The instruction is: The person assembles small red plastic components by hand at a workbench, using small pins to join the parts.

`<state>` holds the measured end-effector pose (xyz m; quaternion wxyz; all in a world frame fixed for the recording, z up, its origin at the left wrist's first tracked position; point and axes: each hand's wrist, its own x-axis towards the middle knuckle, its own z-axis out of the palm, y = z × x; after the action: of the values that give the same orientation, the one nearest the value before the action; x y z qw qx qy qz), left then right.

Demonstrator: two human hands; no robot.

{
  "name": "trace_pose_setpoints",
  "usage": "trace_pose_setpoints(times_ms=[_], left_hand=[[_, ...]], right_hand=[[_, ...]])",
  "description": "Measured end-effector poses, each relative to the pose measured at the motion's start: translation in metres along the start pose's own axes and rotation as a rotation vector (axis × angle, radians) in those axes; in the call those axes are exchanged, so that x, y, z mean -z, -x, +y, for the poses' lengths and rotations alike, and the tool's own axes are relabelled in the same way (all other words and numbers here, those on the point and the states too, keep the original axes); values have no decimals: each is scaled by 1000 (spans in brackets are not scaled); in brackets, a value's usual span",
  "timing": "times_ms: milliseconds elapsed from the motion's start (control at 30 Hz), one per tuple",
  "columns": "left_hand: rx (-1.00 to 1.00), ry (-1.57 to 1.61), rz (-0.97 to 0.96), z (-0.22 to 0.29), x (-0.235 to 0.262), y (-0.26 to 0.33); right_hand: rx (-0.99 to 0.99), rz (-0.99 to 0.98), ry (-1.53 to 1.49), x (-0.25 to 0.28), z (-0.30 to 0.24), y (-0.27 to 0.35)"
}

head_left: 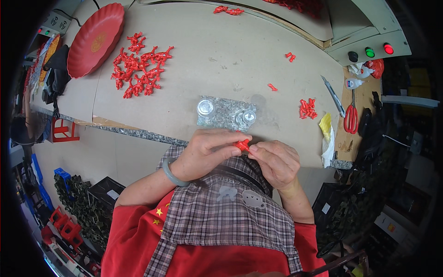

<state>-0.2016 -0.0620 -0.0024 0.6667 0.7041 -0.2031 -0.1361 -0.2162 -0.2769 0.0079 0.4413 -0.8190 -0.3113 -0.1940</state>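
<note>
My left hand [210, 150], with a pale bangle at its wrist, pinches a small glossy red figurine [241, 145] between thumb and fingers. My right hand [276, 160] closes on the figurine's right end with thumb and forefinger, and its other fingers curl in. Both hands meet at the table's front edge, before my checked apron. Just beyond them lies a speckled stone slab [221, 121] bearing a round clear dish [206, 108] and a smaller round container [248, 117]. Part of the figurine is hidden by my fingers.
Many finished-looking red figurines [138, 69] lie left, beside a red scalloped tray [94, 41]. Small red parts [308, 109] form a pile at right. A utility knife [333, 96], red-handled scissors [351, 119], a glue bottle [354, 83] and a yellow-white cloth [327, 141] line the right edge.
</note>
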Motion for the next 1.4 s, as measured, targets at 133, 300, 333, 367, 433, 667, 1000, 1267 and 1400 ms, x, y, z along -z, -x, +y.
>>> trace_pose_setpoints(times_ms=[133,300,333,367,433,667,1000,1267,1400], left_hand=[[21,38,-14,0,-1,0],[118,230,-42,-5,-2,-1],[126,247,-54,-5,-2,-1],[135,264,-66,-6,-2,-1],[137,294,-69,-6,-2,-1],[215,401,-71,-6,-4,0],[236,417,-88,-4,-5,-1],[211,398,-56,-3,-8,-1],[216,393,-54,-3,-8,-1]], right_hand=[[2,9,2,-1,2,2],[27,25,-7,-2,8,2],[27,26,-7,-2,8,3],[25,24,-15,-2,9,4],[24,23,-25,-2,10,4],[17,44,-48,-2,10,2],[17,46,-48,-1,9,2],[34,45,-34,-1,10,4],[57,44,-12,-1,10,4]])
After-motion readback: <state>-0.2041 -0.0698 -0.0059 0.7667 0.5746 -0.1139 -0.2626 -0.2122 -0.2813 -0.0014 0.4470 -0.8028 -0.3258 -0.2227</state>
